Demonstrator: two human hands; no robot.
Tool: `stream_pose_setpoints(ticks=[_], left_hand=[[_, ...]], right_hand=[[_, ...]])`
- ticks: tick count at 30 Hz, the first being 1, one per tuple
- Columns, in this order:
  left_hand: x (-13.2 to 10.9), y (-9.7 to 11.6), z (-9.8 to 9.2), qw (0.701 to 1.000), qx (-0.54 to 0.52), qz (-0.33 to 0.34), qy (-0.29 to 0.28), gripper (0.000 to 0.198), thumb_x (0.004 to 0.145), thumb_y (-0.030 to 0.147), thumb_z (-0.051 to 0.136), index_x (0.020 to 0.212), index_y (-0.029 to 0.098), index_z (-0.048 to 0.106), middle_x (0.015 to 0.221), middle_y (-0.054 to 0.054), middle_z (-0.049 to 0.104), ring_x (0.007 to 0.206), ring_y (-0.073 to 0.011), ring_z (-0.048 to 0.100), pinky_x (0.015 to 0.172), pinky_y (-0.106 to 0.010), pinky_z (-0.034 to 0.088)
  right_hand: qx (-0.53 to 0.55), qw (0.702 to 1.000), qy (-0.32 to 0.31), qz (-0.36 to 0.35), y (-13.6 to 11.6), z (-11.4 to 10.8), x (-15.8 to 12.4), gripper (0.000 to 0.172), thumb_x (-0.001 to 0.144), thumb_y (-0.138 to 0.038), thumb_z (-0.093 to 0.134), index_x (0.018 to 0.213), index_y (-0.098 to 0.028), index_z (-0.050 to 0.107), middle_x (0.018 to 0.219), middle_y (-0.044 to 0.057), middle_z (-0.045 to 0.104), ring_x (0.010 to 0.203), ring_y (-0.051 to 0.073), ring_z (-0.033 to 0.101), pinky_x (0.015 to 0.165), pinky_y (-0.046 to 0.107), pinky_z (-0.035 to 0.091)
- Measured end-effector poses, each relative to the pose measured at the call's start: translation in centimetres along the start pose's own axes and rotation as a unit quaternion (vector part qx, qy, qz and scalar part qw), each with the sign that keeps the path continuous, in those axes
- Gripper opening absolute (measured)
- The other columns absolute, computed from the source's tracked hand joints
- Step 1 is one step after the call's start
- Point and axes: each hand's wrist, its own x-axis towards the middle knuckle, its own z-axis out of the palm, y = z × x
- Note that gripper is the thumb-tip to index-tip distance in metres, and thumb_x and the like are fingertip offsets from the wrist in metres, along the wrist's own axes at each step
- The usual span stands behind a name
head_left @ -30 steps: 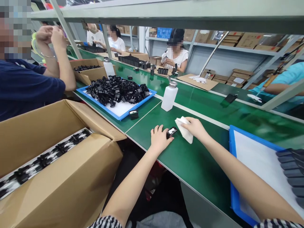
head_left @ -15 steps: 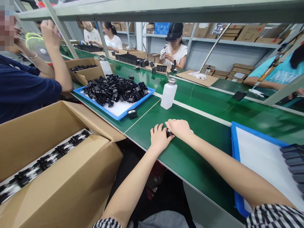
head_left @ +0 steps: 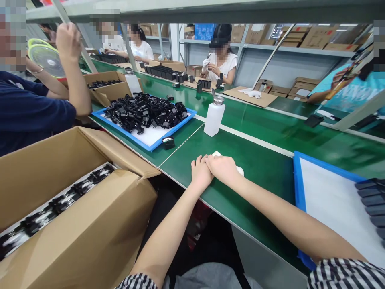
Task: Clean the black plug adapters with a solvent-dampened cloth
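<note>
My left hand (head_left: 202,173) rests on the green bench top near its front edge, fingers curled. Against it presses my right hand (head_left: 223,170), closed over a white cloth (head_left: 240,171) that shows at its far and right sides. The small black part seen between my hands a moment ago is now hidden under them. Just beyond stands a white pump bottle (head_left: 214,117) with its metal lid tipped up. To the left, one black piece (head_left: 168,142) lies alone on the bench.
A blue-rimmed tray (head_left: 150,147) heaped with black parts (head_left: 144,112) is at left. At right is another blue-rimmed tray (head_left: 298,180) with dark blocks (head_left: 373,204). An open carton (head_left: 90,224) stands at lower left. Overhead runs a shelf beam (head_left: 192,14). Several co-workers sit around.
My right hand has shifted slightly left over the left hand, covering the black part. More white cloth shows behind it. The co-worker at far right has raised a hand.
</note>
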Motion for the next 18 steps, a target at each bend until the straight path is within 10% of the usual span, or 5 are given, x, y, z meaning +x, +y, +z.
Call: stream_pose_setpoints(ticks=[8,13,18], left_hand=[[0.5,0.0,0.1,0.994,-0.095,-0.001,0.045,0.031,0.063,0.039,0.05,0.089,0.023,0.052,0.096,-0.001,0.053,0.098,-0.0185,0.038,0.086,-0.038,0.022],[0.5,-0.1,0.0,0.996,-0.08,-0.01,0.048,0.028,0.057,0.042,0.055,0.075,0.021,0.056,0.083,-0.001,0.053,0.086,-0.0177,0.043,0.079,-0.033,0.028],[0.6,-0.1,0.0,0.998,-0.053,-0.008,0.029,0.032,0.06,0.045,0.05,0.075,0.017,0.055,0.077,-0.002,0.053,0.079,-0.0174,0.045,0.077,-0.032,0.029]], right_hand=[[0.263,0.962,0.022,0.075,3.6,0.4,1.3,0.039,0.082,-0.034,0.023,0.058,-0.015,0.046,0.056,0.0,0.053,0.053,0.01,0.049,0.044,0.017,0.026],[0.132,0.975,0.051,0.174,4.6,0.2,1.5,0.036,0.081,-0.036,0.027,0.062,-0.015,0.049,0.056,0.002,0.053,0.052,0.013,0.049,0.041,0.021,0.019],[0.016,0.999,0.025,-0.028,2.6,0.3,1.0,0.031,0.081,-0.03,0.029,0.071,-0.014,0.053,0.065,0.005,0.057,0.058,0.016,0.052,0.041,0.022,0.015]])
